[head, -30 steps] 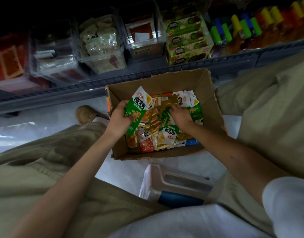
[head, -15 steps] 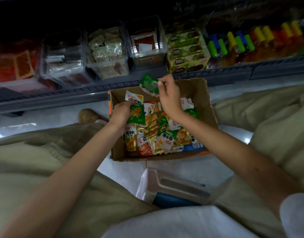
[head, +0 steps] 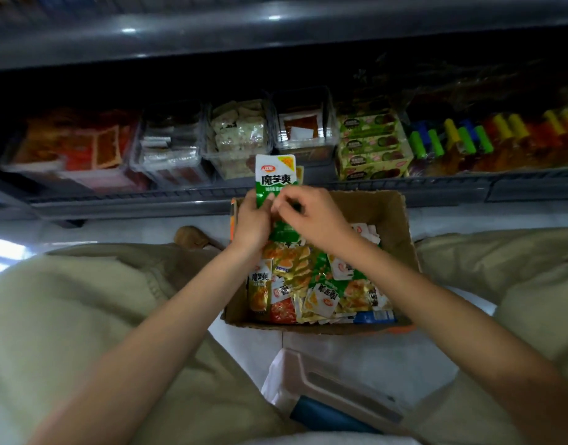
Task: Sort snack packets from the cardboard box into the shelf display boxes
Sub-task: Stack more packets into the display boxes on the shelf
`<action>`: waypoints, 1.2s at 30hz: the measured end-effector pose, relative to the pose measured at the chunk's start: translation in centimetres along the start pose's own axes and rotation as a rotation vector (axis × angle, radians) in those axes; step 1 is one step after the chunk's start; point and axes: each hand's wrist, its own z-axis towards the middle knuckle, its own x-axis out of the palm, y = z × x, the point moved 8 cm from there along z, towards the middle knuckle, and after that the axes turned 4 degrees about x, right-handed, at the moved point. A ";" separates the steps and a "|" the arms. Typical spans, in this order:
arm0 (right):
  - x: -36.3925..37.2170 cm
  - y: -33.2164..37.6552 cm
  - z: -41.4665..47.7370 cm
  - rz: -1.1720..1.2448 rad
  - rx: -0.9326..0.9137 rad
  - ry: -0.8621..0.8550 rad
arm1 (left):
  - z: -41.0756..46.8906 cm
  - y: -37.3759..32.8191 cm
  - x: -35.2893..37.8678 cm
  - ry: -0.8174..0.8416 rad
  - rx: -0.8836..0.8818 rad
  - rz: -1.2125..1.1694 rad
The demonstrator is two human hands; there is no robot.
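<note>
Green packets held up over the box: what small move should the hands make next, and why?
Probably carry the green packets forward to one of the clear display boxes on the shelf. The left hand grips them upright above the far edge of the cardboard box, the right hand pinches them too, and the shelf lies just beyond. Which box matches, I cannot tell.

The pale floor carries the cardboard box beneath the fingers; beyond them, the shelf holds clear display boxes.
</note>
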 end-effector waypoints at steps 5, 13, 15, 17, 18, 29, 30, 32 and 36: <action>-7.6 -0.1 3.6 0.102 0.195 -0.372 | -1.6 -7.7 1.4 0.013 0.478 0.117; -13.4 6.9 7.3 0.263 0.239 -0.141 | -3.0 -16.3 1.0 -0.108 0.716 0.026; -13.7 8.5 7.9 0.399 0.229 -0.035 | -3.2 -18.7 0.8 -0.136 0.823 0.073; -14.3 10.3 8.5 0.548 0.186 -0.019 | -2.9 -20.7 0.6 -0.176 0.915 0.100; -14.7 11.2 8.9 0.592 0.152 -0.030 | -2.7 -21.7 0.4 -0.201 0.962 0.108; -21.3 17.7 13.9 0.519 -0.149 -0.193 | -0.1 -30.5 1.5 -0.389 1.369 0.531; -22.0 18.2 14.2 0.487 -0.199 -0.261 | 0.9 -30.7 1.5 -0.400 1.346 0.575; -23.4 18.9 14.9 0.471 -0.294 -0.369 | 2.9 -30.8 1.1 -0.442 1.284 0.681; -24.9 19.7 16.9 0.488 -0.387 -0.440 | 5.4 -30.8 0.2 -0.514 1.207 0.822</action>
